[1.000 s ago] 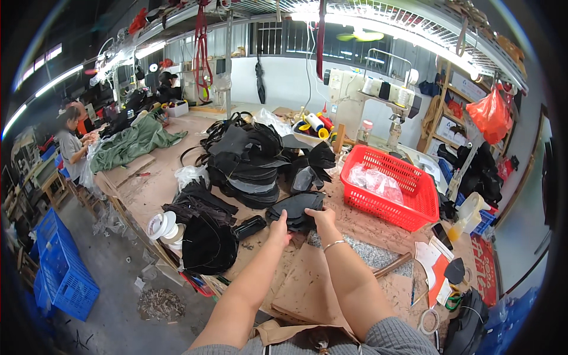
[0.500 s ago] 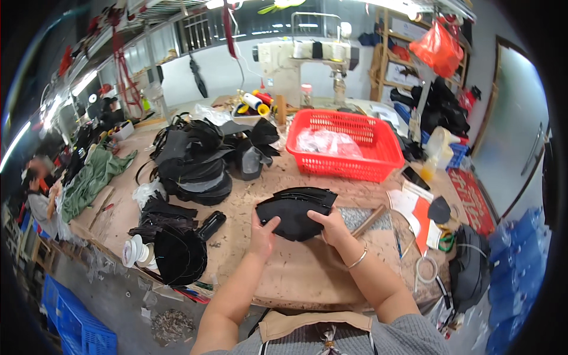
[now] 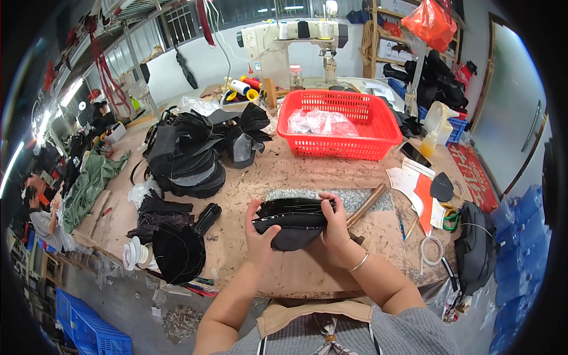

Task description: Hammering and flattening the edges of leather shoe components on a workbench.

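Note:
Between my two hands I hold a stack of black fabric pieces [image 3: 291,228], its layered edges with pale threads turned up toward me. My left hand [image 3: 259,236] grips the left end, thumb on the near face. My right hand [image 3: 336,228] is closed on the right end, fingers over the top edge. Behind the stack lies a speckled grey stone slab [image 3: 296,193], partly hidden by it. A wooden handle [image 3: 368,206] rests across the slab beside my right hand; its lower end is partly hidden.
A red plastic basket [image 3: 340,145] with clear bags stands behind. At left are a heap of black cut pieces [image 3: 183,157], a round black stack [image 3: 177,254] and white spools [image 3: 135,254]. Right are paper patterns [image 3: 411,189], green-handled scissors [image 3: 451,219], a tape roll [image 3: 432,251] and a phone [image 3: 416,154].
The stack has tipped so its layered edges now face up, and it sits slightly lower in view. My right fingers have come up over its top edge. The view has shifted a little.

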A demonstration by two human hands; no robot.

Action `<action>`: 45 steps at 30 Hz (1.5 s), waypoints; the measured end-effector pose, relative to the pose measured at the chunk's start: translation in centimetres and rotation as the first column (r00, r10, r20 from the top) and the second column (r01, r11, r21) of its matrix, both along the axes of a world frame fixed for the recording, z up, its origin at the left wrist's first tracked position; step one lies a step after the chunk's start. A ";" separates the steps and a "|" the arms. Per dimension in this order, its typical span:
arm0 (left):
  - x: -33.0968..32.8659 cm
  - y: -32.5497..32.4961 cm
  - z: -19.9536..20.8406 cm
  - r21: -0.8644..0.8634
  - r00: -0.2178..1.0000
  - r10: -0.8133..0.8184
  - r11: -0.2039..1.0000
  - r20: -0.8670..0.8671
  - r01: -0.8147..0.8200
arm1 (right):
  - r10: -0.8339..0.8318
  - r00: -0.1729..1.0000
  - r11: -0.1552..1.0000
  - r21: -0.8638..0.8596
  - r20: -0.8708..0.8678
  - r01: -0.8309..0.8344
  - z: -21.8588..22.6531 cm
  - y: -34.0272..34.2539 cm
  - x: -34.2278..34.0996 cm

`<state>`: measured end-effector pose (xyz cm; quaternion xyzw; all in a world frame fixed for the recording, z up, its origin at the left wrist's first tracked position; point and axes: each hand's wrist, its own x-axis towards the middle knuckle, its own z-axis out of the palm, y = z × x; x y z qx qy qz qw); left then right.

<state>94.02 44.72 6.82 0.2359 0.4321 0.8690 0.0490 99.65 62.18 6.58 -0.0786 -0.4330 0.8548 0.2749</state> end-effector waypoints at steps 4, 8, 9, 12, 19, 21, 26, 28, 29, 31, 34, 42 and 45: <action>-0.6 -0.8 -0.8 -0.144 0.994 0.083 0.985 -0.077 -0.094 | -0.169 0.984 0.973 0.168 0.055 0.157 -0.1 -0.9 -0.6; -0.1 -1.3 -1.3 -0.302 0.994 0.083 0.948 -0.066 -0.099 | -0.296 0.952 0.932 0.240 0.079 0.270 -0.2 -0.6 -0.8; 0.2 -1.4 -0.9 -0.408 0.921 0.219 0.846 -0.322 -0.343 | -0.321 0.945 0.915 0.281 0.068 0.291 0.0 -0.7 -0.8; 1.0 -1.2 4.1 -0.362 0.502 0.140 0.536 -0.853 -0.763 | -0.392 0.916 0.840 0.441 0.087 0.318 1.3 -0.8 -0.8; -0.7 -1.6 9.0 -0.842 0.675 -0.512 0.226 -0.531 -0.490 | -0.204 0.970 0.740 0.627 -0.134 0.242 2.5 -2.6 1.0; 0.2 -0.9 9.7 -0.650 0.420 -0.537 0.361 -0.731 -0.669 | -0.179 0.978 0.745 0.634 -0.111 0.208 2.7 -2.1 2.3; 0.7 0.1 8.6 -0.870 0.713 -0.532 0.434 -0.456 -0.233 | -0.044 0.992 0.728 0.676 -0.121 0.115 3.5 -0.3 4.0; -0.3 -1.1 7.3 -0.860 0.864 -0.336 0.472 -0.376 -0.191 | -0.073 0.947 0.640 0.714 -0.311 0.284 4.0 1.3 4.8; -0.7 -1.8 6.5 -0.851 0.919 -0.224 0.493 -0.324 -0.180 | -0.176 0.936 0.539 0.766 -0.304 0.350 4.3 2.6 5.8; -1.4 -2.4 5.8 -0.588 0.996 -0.050 0.809 -0.078 -0.005 | -0.339 0.935 0.514 0.811 -0.109 0.281 3.5 5.0 8.3; -2.0 -2.5 2.3 0.009 0.963 -0.142 0.990 0.228 0.144 | -0.450 0.854 0.766 0.605 0.262 0.218 1.4 8.0 12.7; -5.2 -0.5 -0.3 0.666 0.520 -0.846 0.454 0.116 0.592 | -0.697 0.642 0.663 0.627 0.319 0.409 -2.2 12.1 19.3; -4.4 0.5 0.6 0.680 0.507 -0.862 0.379 0.011 0.628 | -0.703 0.626 0.611 0.736 0.337 0.290 -2.8 11.2 19.8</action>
